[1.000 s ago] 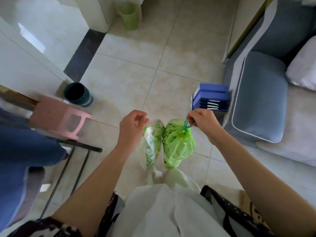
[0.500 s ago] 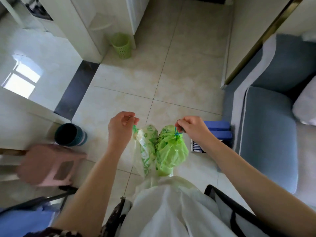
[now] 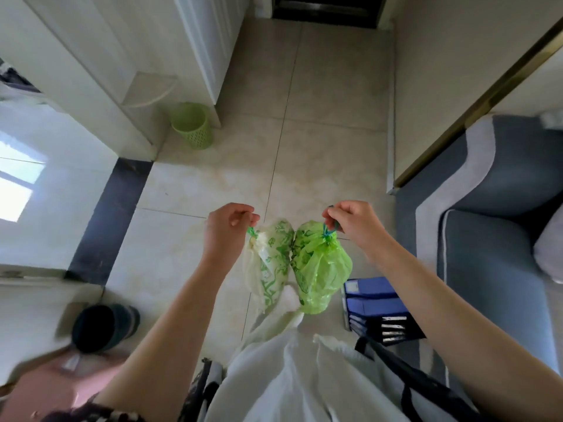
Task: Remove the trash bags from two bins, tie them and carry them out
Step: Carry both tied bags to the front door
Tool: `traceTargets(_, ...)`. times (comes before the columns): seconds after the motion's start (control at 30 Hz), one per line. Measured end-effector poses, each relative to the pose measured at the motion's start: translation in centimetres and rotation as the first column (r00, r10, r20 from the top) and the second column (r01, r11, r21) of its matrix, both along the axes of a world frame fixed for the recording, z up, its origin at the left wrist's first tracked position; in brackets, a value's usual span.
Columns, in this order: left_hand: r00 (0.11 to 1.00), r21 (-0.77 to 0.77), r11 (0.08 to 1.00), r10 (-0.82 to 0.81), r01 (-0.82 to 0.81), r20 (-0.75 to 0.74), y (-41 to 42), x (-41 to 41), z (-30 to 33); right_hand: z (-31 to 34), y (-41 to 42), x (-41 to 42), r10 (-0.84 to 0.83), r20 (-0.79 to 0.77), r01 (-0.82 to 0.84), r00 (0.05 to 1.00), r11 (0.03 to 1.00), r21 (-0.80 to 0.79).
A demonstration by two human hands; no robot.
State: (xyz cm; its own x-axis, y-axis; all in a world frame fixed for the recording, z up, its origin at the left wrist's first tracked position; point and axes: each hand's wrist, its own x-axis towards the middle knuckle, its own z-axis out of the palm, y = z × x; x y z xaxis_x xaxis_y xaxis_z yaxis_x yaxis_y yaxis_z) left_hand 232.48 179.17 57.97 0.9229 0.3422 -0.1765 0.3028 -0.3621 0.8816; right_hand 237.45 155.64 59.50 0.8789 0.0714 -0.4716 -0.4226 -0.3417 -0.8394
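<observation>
Both Bags Tied and in Hand, Carry-Out Under Way

While both bags hang clear of the pale tiled floor (image 3: 320,141), each is held only by its drawstring. The left hand (image 3: 227,231) has its fingers (image 3: 243,215) curled shut round the green tie of the white, green-patterned plastic trash bag (image 3: 268,266); the right hand (image 3: 356,222) likewise pinches the blue-green drawstring of the translucent bright green plastic trash bag (image 3: 320,269). Both necks are cinched closed, so tying appears complete.

The bags hang side by side in front of the body, touching at their inner flanks, the hands held apart. In my judgement this keeps the loads off the white garment below and stops them swinging into the legs.

The round green perforated plastic bin (image 3: 192,124) stands against the white cabinet (image 3: 91,71), and the dark round bin (image 3: 105,325) sits at lower left, near a pink stool (image 3: 61,388); neither shows a liner, though the dark one is blurred.

A dark doorway (image 3: 326,7) lies ahead down the corridor, the likely exit. A stack of blue folders (image 3: 374,306) beside the grey sofa (image 3: 493,239) sits close under the right-hand bag.

Assessment: removal and tying done; carrying remains. Risk: thin drawstrings may slip or tear
</observation>
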Motion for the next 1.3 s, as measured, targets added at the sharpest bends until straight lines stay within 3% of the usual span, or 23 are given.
traceTargets(0.37, 0.991, -0.047, 0.991, -0.127, 0.129, 0.035, 0.9, 24.6, 0.8, 1.3, 1.5, 22.4, -0.195, 0.009, 0.194, 0.981, 0.981, 0.029)
traceTargets(0.73, 0.994, 0.083, 0.996, -0.048, 0.040, 0.094, 0.9, 48.3, 1.6, 1.1, 0.7, 48.3, -0.041, 0.112, 0.046, 0.993, 0.998, -0.044)
traceTargets(0.97, 0.994, 0.050, 0.998, -0.029, 0.024, 0.103, 1.1, 61.7, 1.7, 2.2, 1.0, 62.8, 0.054, 0.201, -0.036, 0.978, 0.995, -0.093)
traceTargets(1.1, 0.990, 0.021, 0.998, -0.064, 0.062, 0.123, 1.6, 70.6, 1.4, 2.1, 1.4, 71.6, 0.077, 0.213, -0.072, 0.974, 0.997, -0.032)
traceTargets(1.3, 0.990, -0.026, 0.995, -0.097, 0.100, 0.099, 3.0, 84.1, 0.4, 1.0, 2.4, 84.8, 0.003, 0.234, 0.003, 0.972, 1.000, -0.026)
